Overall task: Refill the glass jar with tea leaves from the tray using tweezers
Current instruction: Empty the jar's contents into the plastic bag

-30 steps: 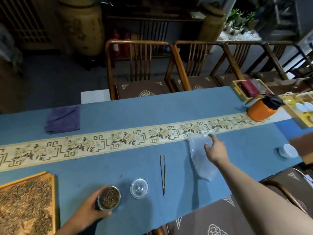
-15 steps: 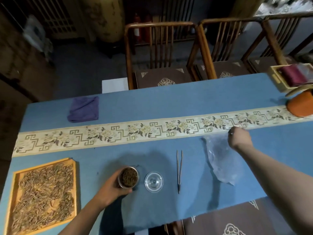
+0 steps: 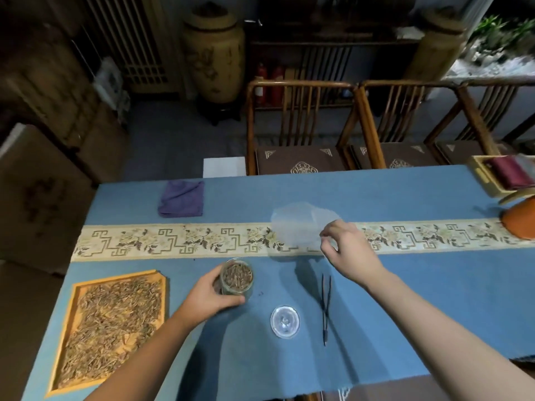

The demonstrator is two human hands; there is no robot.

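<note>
Lid: nearest us, we see the clear glass lid lying flat on the blue tabletop, off the jar.
Tweezers: just right of the lid, lying lengthwise and untouched; neither hand is on them.
Tray: at our near left, a wooden tray spread thick with loose tea leaves.
Left hand: our fingers wrap the side of the glass jar and hold it upright on the cloth, between tray and lid.
Jar contents: already well filled with leaves; it looks close to full, but we cannot tell how far it stands from the rim.
Right hand: over the patterned runner, thumb and forefinger pinching the edge of a thin clear plastic sheet, lifted off the tabletop.
Step in hand: we judge this as setting up, dealing with the sheet while steadying the jar; no leaves are moving yet.
Next move: we would need to let the sheet go, bring the right hand back to the tweezers, then reach across to the tray.
Farther off: a folded purple cloth beyond the runner, wooden chairs behind the tabletop.
</note>
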